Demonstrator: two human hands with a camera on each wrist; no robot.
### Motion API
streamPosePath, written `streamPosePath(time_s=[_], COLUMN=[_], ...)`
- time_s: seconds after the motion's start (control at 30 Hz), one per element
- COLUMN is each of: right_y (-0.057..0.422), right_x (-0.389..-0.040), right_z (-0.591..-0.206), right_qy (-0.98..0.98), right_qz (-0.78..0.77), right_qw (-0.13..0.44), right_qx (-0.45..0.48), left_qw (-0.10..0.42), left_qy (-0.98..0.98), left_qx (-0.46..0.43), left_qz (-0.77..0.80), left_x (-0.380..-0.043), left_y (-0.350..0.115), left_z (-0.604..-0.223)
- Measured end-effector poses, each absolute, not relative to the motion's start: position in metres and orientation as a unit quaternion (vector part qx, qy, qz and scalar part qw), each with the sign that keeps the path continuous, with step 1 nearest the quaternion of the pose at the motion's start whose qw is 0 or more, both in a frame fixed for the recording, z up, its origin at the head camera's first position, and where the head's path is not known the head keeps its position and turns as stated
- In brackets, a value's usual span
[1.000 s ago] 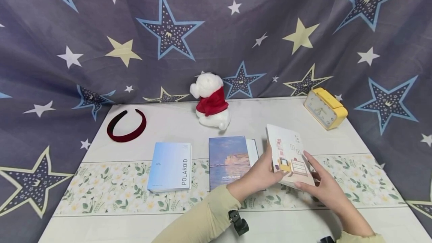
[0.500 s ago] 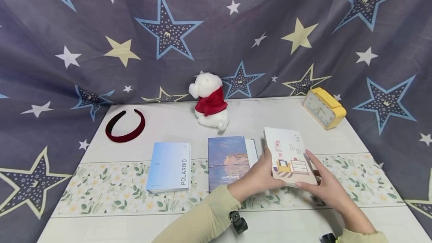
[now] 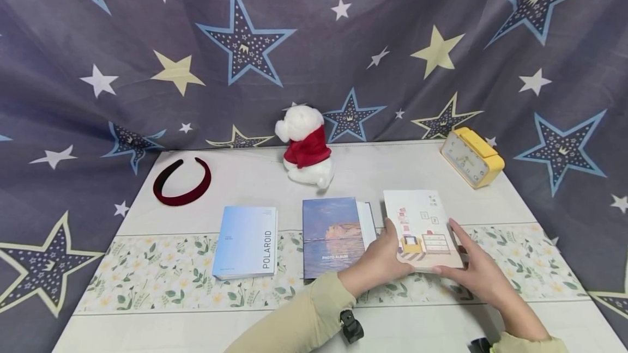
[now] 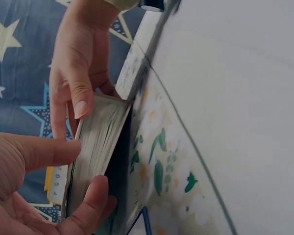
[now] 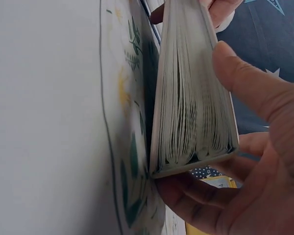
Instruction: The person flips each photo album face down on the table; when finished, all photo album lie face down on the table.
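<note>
Both hands hold a thick white photo album (image 3: 426, 227) with a drawn room on its cover, at the right of the table. My left hand (image 3: 380, 259) grips its left side, thumb along the near edge. On the opposite side, my right hand (image 3: 478, 272) holds the spine edge, thumb near the front corner. In the right wrist view the page block (image 5: 191, 93) faces the camera, the lower cover close to the tablecloth. Just left of my left hand lies a blue photo album (image 3: 331, 236) with a cliff picture, partly covered by that hand.
A light-blue Polaroid album (image 3: 247, 241) lies further left. Behind are a dark red headband (image 3: 183, 199), a white plush toy (image 3: 306, 146) in a red top, and a yellow alarm clock (image 3: 472, 158). A starry curtain (image 3: 324, 42) hangs along the table's back edge.
The white photo album has tipped down from a tilted pose to lie flatter and lower, both hands moving with it. The other things stay where they were.
</note>
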State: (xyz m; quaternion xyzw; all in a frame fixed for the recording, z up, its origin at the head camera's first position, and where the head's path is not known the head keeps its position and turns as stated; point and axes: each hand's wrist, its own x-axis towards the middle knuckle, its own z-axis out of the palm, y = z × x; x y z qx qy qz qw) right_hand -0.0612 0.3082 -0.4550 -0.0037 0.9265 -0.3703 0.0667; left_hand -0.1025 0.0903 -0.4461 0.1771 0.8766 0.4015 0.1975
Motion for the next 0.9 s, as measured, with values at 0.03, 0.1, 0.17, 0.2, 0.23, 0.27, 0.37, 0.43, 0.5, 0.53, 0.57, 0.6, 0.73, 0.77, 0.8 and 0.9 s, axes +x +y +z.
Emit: streamPosePath(time_s=[0.03, 0.1, 0.17, 0.2, 0.23, 0.27, 0.37, 0.43, 0.5, 0.53, 0.57, 0.6, 0.73, 0.77, 0.8, 0.9], right_y=[0.309, 0.309, 0.31, 0.31, 0.311, 0.311, 0.311, 0.312, 0.313, 0.313, 0.313, 0.313, 0.313, 0.313, 0.313, 0.312], right_x=[-0.061, -0.061, -0.06, -0.06, -0.06, -0.06, -0.061, -0.061, -0.061, -0.061, -0.06, -0.06, -0.06, -0.06, -0.061, -0.061], right_z=[-0.455, -0.455, -0.456, -0.456, -0.456, -0.456, -0.456, -0.457, -0.456, -0.456, -0.456, -0.456, -0.456, -0.456, -0.456, -0.457], right_qy=[0.928, 0.931, 0.933, 0.935, 0.937, 0.938, 0.938, 0.935, 0.933, 0.932, 0.931, 0.931, 0.936, 0.936, 0.938, 0.94], right_qz=[-0.367, -0.36, -0.353, -0.348, -0.345, -0.342, -0.34, -0.349, -0.354, -0.356, -0.357, -0.357, -0.346, -0.344, -0.34, -0.333], right_qw=[0.067, 0.066, 0.066, 0.065, 0.064, 0.064, 0.064, 0.064, 0.064, 0.065, 0.066, 0.067, 0.066, 0.066, 0.065, 0.067], right_qx=[-0.003, -0.002, -0.001, -0.001, -0.002, -0.003, -0.007, -0.014, -0.019, -0.022, -0.024, -0.024, -0.028, -0.029, -0.03, -0.031], left_qw=[0.195, 0.191, 0.188, 0.188, 0.188, 0.188, 0.188, 0.187, 0.188, 0.188, 0.189, 0.19, 0.196, 0.197, 0.198, 0.204], left_qy=[0.879, 0.886, 0.891, 0.893, 0.895, 0.897, 0.901, 0.906, 0.911, 0.913, 0.915, 0.917, 0.924, 0.926, 0.927, 0.928], left_qx=[0.18, 0.184, 0.186, 0.187, 0.189, 0.191, 0.198, 0.201, 0.203, 0.204, 0.203, 0.203, 0.202, 0.201, 0.201, 0.198], left_qz=[0.396, 0.381, 0.369, 0.364, 0.358, 0.352, 0.337, 0.323, 0.307, 0.299, 0.292, 0.284, 0.257, 0.251, 0.245, 0.241], left_x=[-0.102, -0.101, -0.1, -0.1, -0.1, -0.1, -0.1, -0.1, -0.099, -0.099, -0.099, -0.099, -0.097, -0.097, -0.097, -0.097], left_y=[0.092, 0.094, 0.096, 0.096, 0.097, 0.098, 0.099, 0.1, 0.1, 0.1, 0.101, 0.101, 0.102, 0.102, 0.102, 0.101], left_z=[-0.447, -0.448, -0.45, -0.45, -0.451, -0.451, -0.452, -0.452, -0.452, -0.451, -0.451, -0.45, -0.448, -0.448, -0.448, -0.448])
